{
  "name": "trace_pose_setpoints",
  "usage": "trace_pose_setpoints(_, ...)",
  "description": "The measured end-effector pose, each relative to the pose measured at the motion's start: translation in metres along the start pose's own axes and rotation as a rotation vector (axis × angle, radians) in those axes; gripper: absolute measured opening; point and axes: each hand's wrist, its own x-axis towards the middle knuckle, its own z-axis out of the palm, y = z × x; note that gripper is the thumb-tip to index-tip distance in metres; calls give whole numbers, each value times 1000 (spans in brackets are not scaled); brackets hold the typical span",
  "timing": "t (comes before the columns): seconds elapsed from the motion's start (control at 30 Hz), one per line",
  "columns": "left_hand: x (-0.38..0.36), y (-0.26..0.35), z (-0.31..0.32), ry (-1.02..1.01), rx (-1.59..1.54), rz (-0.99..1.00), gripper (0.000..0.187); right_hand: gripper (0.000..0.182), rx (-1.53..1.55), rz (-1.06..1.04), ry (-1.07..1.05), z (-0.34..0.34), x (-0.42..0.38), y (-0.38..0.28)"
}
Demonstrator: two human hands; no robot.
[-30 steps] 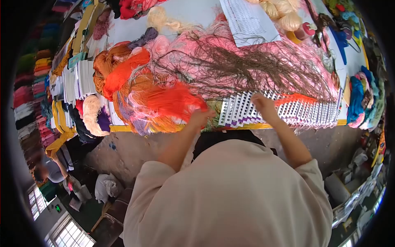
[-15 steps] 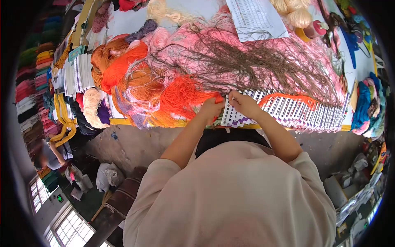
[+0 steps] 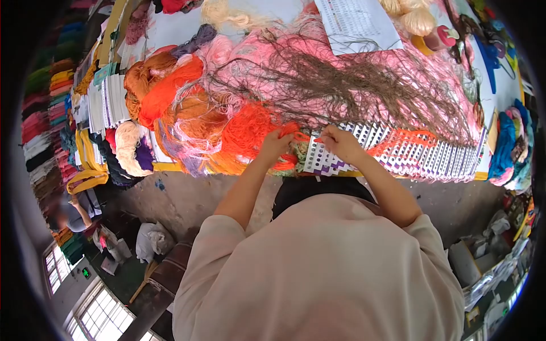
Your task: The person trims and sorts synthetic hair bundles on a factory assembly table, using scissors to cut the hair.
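Observation:
My left hand (image 3: 276, 145) is closed on a strand of bright orange-red yarn (image 3: 248, 132), at the right end of the orange bundle. A thin loop of that yarn runs across to my right hand (image 3: 342, 144), whose fingers are pinched on its end. Below and right of my right hand lie white cards with rows of punched holes (image 3: 401, 153), side by side along the table's front edge. Orange-red strands (image 3: 412, 138) rest across several of the cards. Brown yarn (image 3: 341, 85) spreads over pink yarn (image 3: 284, 57) behind both hands.
A printed sheet (image 3: 357, 25) lies at the back of the table. Stacked cards (image 3: 115, 98) and a cream skein (image 3: 128, 148) sit at the left. Blue skeins (image 3: 503, 145) hang at the right. Another person (image 3: 74, 216) handles yellow yarn (image 3: 86, 162) at the far left.
My left hand has moved left, away from my right hand, which has shifted slightly right. The orange-red yarn now shows stretched between them.

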Motion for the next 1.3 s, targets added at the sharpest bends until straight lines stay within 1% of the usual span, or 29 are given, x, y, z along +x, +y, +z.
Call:
trace_pose_setpoints(0.07,0,-3,-3,-124,-143,44,18,17,15,-15,8,1,2,5)
trace_pose_setpoints(0.2,3,-3,11,-104,-124,47,19,17,18,-12,-2,3,4,8)
trace_pose_setpoints(0.27,0,1,17,-54,42,68,18,18,20,-24,2,2,4,8)
trace_pose_setpoints(0.3,-4,3,17,-54,42,69,18,18,22,-25,-1,2,4,7)
trace_pose_setpoints(0.37,-13,9,18,-147,-259,-11,21,19,26,-28,-4,2,4,8)
trace_pose_setpoints(0.4,-21,17,20,-146,-257,-9,21,20,3,-31,0,2,4,9)
trace_pose_setpoints(0.47,-36,33,23,-449,-391,-123,20,21,-21,-41,2,2,4,4)
trace_pose_setpoints(0.5,-37,39,28,-544,-285,-125,22,23,-1,-22,13,3,1,-2)
trace_pose_setpoints(0.53,-36,37,34,-541,-284,-123,22,26,19,-2,24,4,-1,-6)
trace_pose_setpoints(0.57,-34,33,44,-463,-8,-29,24,32,271,19,-28,8,4,1)
trace_pose_setpoints(0.6,-31,28,52,-379,268,64,25,32,271,16,-29,6,4,-2)
trace_pose_setpoints(0.63,-16,5,51,-360,359,182,26,35,270,16,-50,3,2,-4)
trace_pose_setpoints(0.67,-19,9,50,-361,361,185,26,37,268,16,-69,0,2,-5)
trace_pose_setpoints(0.7,-25,17,47,-247,592,295,26,37,266,14,-65,-1,2,-3)
trace_pose_setpoints(0.73,-30,24,41,-125,819,404,27,39,119,-43,-53,0,4,1)
trace_pose_setpoints(0.77,-31,29,28,-90,724,300,23,41,-29,-98,-42,2,5,6)
trace_pose_setpoints(0.8,-33,35,9,-54,628,195,23,42,-47,-56,-68,4,9,12)
trace_pose_setpoints(0.87,-58,65,-37,-293,29,11,24,40,-119,-80,-25,7,10,13)
trace_pose_setpoints(0.93,-83,91,-81,-219,-161,-121,22,39,-141,-67,-25,9,10,9)
trace_pose_setpoints(1.0,-102,109,-125,-194,-319,-68,22,38,-247,-53,38,12,8,5)
trace_pose_setpoints(1.03,-105,115,-149,-169,-367,4,22,37,-300,-46,69,14,7,3)
trace_pose_setpoints(1.07,-107,119,-170,-143,-417,76,22,37,-309,-18,53,15,7,1)
trace_pose_setpoints(1.13,-110,129,-198,-32,-625,202,25,37,-327,22,49,19,10,3)
trace_pose_setpoints(1.17,-111,136,-204,8,-623,294,28,37,-329,25,66,21,8,1)
trace_pose_setpoints(1.2,-112,137,-208,-3,-616,302,28,37,-330,27,87,24,7,-1)
trace_pose_setpoints(1.27,-122,138,-203,501,6,421,32,36,-306,19,117,29,1,-4)
trace_pose_setpoints(1.3,-131,143,-194,390,80,358,36,36,-294,-15,152,33,0,-2)
